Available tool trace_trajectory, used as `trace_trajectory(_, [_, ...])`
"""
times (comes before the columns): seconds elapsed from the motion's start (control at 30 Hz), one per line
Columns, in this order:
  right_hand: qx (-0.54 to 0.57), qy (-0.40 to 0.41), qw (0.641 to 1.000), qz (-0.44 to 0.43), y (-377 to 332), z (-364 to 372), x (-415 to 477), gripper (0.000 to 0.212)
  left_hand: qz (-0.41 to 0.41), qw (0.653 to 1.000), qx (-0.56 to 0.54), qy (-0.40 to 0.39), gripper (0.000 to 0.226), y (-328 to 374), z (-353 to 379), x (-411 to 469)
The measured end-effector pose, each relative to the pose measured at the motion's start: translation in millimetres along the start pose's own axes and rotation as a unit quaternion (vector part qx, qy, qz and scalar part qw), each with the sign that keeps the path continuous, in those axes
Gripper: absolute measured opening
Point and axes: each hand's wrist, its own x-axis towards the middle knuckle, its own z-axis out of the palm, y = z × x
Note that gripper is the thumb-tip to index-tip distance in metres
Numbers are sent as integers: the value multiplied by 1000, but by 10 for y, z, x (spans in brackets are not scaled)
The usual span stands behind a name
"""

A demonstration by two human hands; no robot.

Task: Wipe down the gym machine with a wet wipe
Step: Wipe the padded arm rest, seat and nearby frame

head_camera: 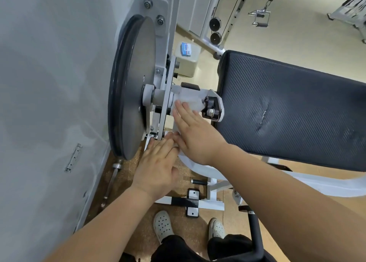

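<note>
The fingers point(181, 111) of the right hand point(195, 137) lie straight and flat, released rather than curled, and press a thin white wipe point(191, 99) against the white shaft of the machine point(167, 79). The wipe drapes over that shaft, between an upright frame plate and a bolted bracket point(213, 108). Just below, touching the right hand's edge, the left hand point(158, 166) also has straight, released fingers. Their tips reach the foot of the frame plate and grasp nothing that shows. Left of the shaft stands a large grey disc point(134, 83), close to a pale wall point(49, 83). To the right is a black textured pad point(287, 107) with a small tear. Below, two pale clogs point(163, 225) stand on a cork-coloured floor point(138, 232). Further back, a pale container point(187, 61) sits on the floor beside the machine.
</note>
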Motion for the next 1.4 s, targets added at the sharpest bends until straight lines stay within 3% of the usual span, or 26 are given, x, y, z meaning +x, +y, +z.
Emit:
trace_trajectory(0.07, [221,26,974,37,-101,-88,-59,69,1,999,-34,3,50,8,-72,5])
trace_trajectory(0.13, [466,66,878,89,-306,-193,-129,72,3,998,-62,28,39,60,-190,-1])
trace_trajectory(0.2, [594,89,793,103,-515,-239,-184,76,-1,990,-105,97,33,132,-303,-28])
trace_trajectory(0.3, [636,85,765,56,-706,-162,-156,81,-50,959,-173,217,34,277,-463,-50])
trace_trajectory(0.37, [647,94,755,45,-731,-124,-7,88,-85,939,-215,254,47,370,-528,-30])
trace_trajectory(0.43, [663,113,739,42,-694,-237,164,93,-120,920,-301,221,61,437,-577,27])
trace_trajectory(0.53, [694,147,703,50,-543,-456,398,75,-184,859,-455,146,65,483,-627,109])
trace_trajectory(0.6, [696,156,699,49,-520,-529,426,76,-212,824,-501,158,63,460,-682,161])
trace_trajectory(0.67, [692,134,706,69,-570,-447,372,76,-224,810,-518,156,61,430,-731,195])
trace_trajectory(0.7, [697,113,704,80,-610,-334,343,72,-222,816,-514,148,60,403,-743,201])
trace_trajectory(0.77, [690,77,714,87,-709,-168,179,84,-209,833,-496,128,59,374,-757,195])
trace_trajectory(0.93, [726,70,680,72,-777,-93,-125,81,-221,820,-511,134,58,397,-775,203])
trace_trajectory(1.13, [666,132,729,80,-592,-421,317,84,-223,823,-506,131,59,377,-782,194])
trace_trajectory(1.27, [682,120,716,84,-571,-367,423,77,-230,830,-492,127,58,333,-777,213])
trace_trajectory(1.4, [689,90,712,100,-719,-220,202,91,-221,834,-491,124,55,317,-791,227])
